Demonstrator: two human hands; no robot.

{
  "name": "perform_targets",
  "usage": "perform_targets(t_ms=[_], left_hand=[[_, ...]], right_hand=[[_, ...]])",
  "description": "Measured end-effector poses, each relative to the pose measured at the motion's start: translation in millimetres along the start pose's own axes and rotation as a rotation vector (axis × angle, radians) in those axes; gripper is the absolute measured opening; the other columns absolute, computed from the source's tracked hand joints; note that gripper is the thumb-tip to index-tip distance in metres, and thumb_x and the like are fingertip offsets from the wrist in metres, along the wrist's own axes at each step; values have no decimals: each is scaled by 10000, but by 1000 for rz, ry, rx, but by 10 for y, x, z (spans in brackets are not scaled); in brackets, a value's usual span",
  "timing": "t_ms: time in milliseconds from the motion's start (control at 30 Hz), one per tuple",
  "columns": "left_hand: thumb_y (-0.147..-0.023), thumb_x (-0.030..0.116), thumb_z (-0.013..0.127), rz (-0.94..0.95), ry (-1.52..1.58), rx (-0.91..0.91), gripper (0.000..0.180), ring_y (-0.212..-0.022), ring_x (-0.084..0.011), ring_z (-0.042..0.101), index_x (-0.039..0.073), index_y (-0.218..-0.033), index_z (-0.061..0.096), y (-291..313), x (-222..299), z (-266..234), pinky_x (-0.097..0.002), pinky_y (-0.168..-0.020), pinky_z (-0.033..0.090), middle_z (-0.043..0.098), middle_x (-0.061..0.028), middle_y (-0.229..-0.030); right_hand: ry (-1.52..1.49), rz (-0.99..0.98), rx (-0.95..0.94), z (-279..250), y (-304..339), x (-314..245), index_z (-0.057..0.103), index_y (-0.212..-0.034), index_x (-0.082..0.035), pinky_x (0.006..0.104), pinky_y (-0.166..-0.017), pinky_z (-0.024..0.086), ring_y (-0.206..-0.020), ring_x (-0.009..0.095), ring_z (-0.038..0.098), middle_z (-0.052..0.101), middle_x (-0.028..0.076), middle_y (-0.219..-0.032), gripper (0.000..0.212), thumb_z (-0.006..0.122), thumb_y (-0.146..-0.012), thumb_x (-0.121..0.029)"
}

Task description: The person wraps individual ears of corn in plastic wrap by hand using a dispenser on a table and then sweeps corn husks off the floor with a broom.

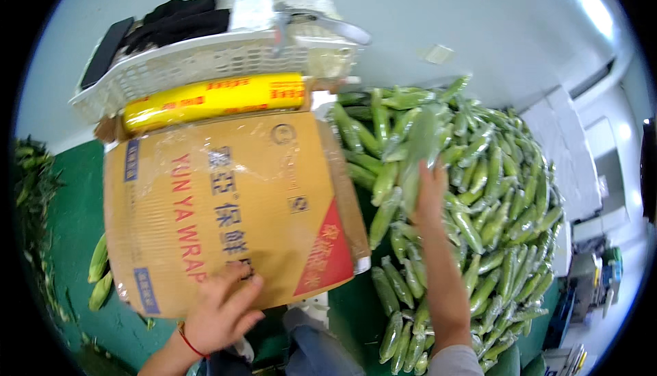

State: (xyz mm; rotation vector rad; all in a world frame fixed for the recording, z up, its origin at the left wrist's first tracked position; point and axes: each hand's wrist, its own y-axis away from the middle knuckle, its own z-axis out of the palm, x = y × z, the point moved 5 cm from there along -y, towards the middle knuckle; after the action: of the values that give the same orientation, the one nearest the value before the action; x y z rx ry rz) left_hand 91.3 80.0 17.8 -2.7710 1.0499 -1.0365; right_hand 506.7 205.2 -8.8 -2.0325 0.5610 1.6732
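Observation:
My left hand (222, 307) hovers at or rests on the near edge of a flat brown cardboard box (267, 246), fingers apart and loosely bent, with nothing in them. A red cord circles that wrist. To the right, my right hand (430, 195) reaches over a big pile of film-wrapped green ears of corn (493, 218). Its fingers are around one wrapped ear of corn (421, 140), which points away from me; hand and ear are blurred. A yellow roll of wrapping film (215, 101) with red print lies along the box's far edge.
Behind the roll, a white slotted basket (198, 58) holds black cloth (178, 23) and a grey-handled tool (328, 26). Two unwrapped ears (100, 290) lie left of the box on the green surface (75, 191). Husks and leaves (31, 191) heap at the far left.

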Motion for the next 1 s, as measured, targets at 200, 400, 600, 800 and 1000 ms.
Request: perform_targets(t_ms=[200,400,600,800,1000], left_hand=[[-775,81,675,-524,-450,237,591,-1207,-400,464,33,-1330,477,567,-990,-688,-434,-990,399,444,-231,-1338],[-834,98,644,-176,-598,399,100,-1085,-333,555,44,-883,575,-191,-1887,-1262,-407,-903,453,595,-155,-1123],[-796,10,569,-414,-461,181,64,-646,-267,611,63,-822,594,730,-1419,-1398,-399,-531,475,608,-108,-741],[-777,98,582,-215,-302,55,129,-740,-261,620,73,-902,592,2387,-927,-454,-331,-630,522,618,-99,-872],[-757,80,593,-777,-735,392,409,-1023,-319,529,42,-1157,519,3113,-2877,-494,-409,-879,453,555,-138,-1105]], right_hand=[[726,-617,-631,1132,937,-542,560,-1239,-80,403,-951,444,-1144,366,516,504,189,-1268,430,670,-828,-144],[751,-668,-696,2354,880,-407,598,-1135,-117,406,-754,511,-900,299,622,582,128,-1147,253,621,-889,-169],[357,-379,-554,1199,1036,-330,470,-951,-41,255,-699,425,-770,123,495,483,27,-818,127,483,-963,-166],[662,-357,-779,509,2062,-86,519,-1069,-13,297,-584,425,-640,163,489,517,81,-776,258,482,-1002,-260],[798,-465,-743,815,2155,34,520,-1080,-24,317,-599,434,-677,187,508,550,95,-842,205,457,-1011,-207]])
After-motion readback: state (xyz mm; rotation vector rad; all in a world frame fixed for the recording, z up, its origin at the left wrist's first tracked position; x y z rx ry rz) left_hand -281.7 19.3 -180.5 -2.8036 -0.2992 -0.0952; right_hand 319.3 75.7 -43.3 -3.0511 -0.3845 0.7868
